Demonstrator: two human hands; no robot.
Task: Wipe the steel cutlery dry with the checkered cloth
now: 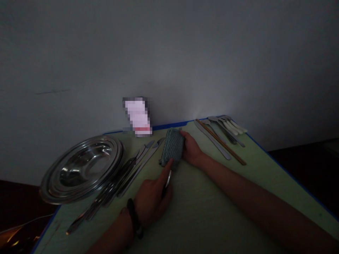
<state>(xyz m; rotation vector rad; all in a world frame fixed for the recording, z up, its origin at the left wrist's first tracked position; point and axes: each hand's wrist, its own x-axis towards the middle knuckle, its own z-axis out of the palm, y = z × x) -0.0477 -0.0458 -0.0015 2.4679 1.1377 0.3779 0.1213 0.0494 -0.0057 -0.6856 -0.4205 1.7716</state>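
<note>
My right hand (191, 149) grips a folded grey-green cloth (172, 147) near the middle of a pale green table (212, 211). My left hand (155, 198), with a dark band on the wrist, is closed round the handle of a metal utensil (167, 180). Its forefinger lies along the handle and its far end goes into the cloth, so I cannot tell which kind of utensil it is.
Stacked steel plates (83, 167) sit at the table's left edge, with several knives (127, 176) laid beside them. At the back right lie more knives, spoons (225, 128) and wooden chopsticks (221, 142). A blurred card (138, 116) leans on the grey wall.
</note>
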